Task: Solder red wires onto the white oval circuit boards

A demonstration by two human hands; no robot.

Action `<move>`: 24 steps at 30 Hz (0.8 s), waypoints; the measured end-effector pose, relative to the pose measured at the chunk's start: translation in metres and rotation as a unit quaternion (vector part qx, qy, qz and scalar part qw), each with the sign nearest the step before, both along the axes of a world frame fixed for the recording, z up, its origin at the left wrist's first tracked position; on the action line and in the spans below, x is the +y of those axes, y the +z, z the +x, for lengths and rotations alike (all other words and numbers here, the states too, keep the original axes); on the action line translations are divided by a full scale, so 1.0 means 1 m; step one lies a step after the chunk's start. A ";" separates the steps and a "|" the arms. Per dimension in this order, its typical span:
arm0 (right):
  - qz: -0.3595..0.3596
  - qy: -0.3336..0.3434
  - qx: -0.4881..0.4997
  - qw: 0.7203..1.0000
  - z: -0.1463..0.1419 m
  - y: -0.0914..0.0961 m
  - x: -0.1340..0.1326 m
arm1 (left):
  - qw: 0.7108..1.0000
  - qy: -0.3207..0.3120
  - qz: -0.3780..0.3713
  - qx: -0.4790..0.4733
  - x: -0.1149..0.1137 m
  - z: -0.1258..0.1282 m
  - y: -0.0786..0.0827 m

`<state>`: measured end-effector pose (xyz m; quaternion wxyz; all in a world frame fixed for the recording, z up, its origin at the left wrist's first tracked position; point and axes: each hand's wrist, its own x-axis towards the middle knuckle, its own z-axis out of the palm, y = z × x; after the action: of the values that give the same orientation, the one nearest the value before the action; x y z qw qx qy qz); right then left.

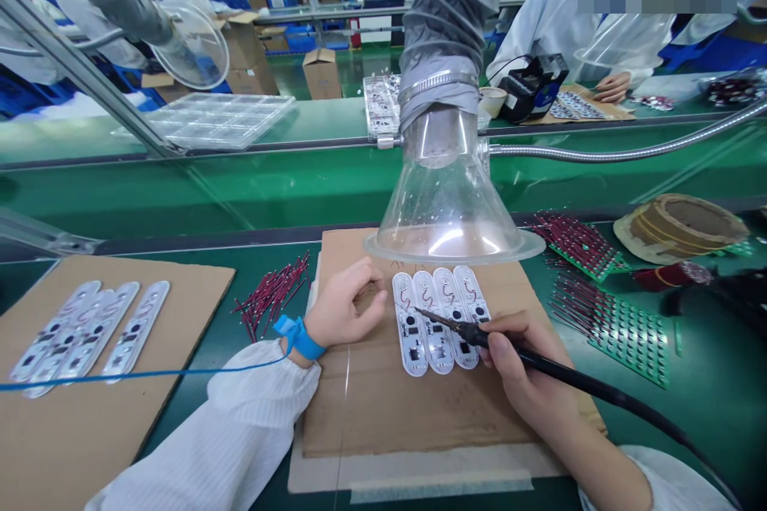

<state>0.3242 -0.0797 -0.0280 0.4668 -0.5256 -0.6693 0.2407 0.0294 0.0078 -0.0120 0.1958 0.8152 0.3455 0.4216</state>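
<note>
My right hand (522, 371) grips a black soldering iron (473, 330); its tip rests on a row of several white oblong circuit boards (439, 319) lying side by side on a cardboard sheet (407, 415). My left hand (344, 307) sits curled in a loose fist on the cardboard just left of the boards, fingers pinched together; what they hold is hidden. A blue strap (300, 335) with a blue cord circles that wrist. A clear fume funnel (449, 200) hangs right above the boards.
A pile of short red wires (272, 294) lies left of the cardboard. More white boards (89, 335) rest on a second cardboard at far left. Green panels with red parts (611, 319) and a tape roll (680, 225) lie at right. Other people work beyond the green conveyor (240, 184).
</note>
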 end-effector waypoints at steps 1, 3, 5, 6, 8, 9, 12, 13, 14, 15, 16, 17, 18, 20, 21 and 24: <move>-0.005 0.005 0.001 1.000 -0.001 0.001 0.000 | 1.000 -0.001 0.001 0.001 0.000 0.000 0.000; -0.016 0.024 -0.005 1.000 -0.005 0.003 0.002 | 1.000 -0.002 0.002 0.007 0.000 0.000 0.001; -0.021 0.038 -0.004 0.999 -0.008 0.007 0.004 | 1.000 -0.002 0.002 0.010 0.000 0.000 0.001; -0.021 0.042 -0.003 0.999 -0.010 0.008 0.004 | 1.000 -0.002 0.003 0.012 0.000 0.001 0.002; -0.013 0.044 -0.004 0.999 -0.011 0.009 0.005 | 1.000 -0.003 0.008 0.018 0.001 0.001 0.002; -0.007 0.045 -0.009 0.999 -0.011 0.009 0.005 | 1.000 -0.004 0.010 0.022 0.001 0.001 0.002; 0.008 0.046 -0.036 0.998 -0.011 0.008 0.006 | 0.999 -0.009 0.012 0.037 0.002 0.001 0.001; 0.014 0.046 -0.043 0.998 -0.010 0.009 0.006 | 0.999 -0.012 0.013 0.039 0.002 0.001 0.000; 0.019 0.047 -0.048 0.998 -0.010 0.009 0.006 | 0.999 -0.016 0.015 0.040 0.003 0.001 0.000; 0.022 0.048 -0.051 0.997 -0.010 0.010 0.006 | 0.999 -0.021 0.019 0.039 0.003 0.001 0.000; 0.025 0.050 -0.052 0.997 -0.011 0.011 0.006 | 0.999 -0.026 0.022 0.037 0.003 0.002 0.000; 0.026 0.051 -0.052 0.997 -0.011 0.011 0.007 | 0.999 -0.031 0.025 0.034 0.003 0.002 0.000; 0.027 0.052 -0.052 0.997 -0.012 0.012 0.007 | 0.999 -0.034 0.027 0.030 0.003 0.002 -0.001; 0.026 0.052 -0.055 0.997 -0.012 0.013 0.007 | 0.999 -0.030 0.025 0.018 0.002 0.001 -0.001; 0.026 0.052 -0.057 0.997 -0.013 0.014 0.007 | 0.999 -0.024 0.019 0.010 0.002 0.001 -0.001; 0.021 0.055 -0.060 0.996 -0.012 0.014 0.007 | 1.000 -0.004 -0.002 -0.016 0.000 -0.001 -0.002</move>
<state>0.3118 -0.0726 -0.0142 0.4228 -0.4917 -0.7287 0.2202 0.0282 0.0083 -0.0142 0.2048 0.8091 0.3404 0.4330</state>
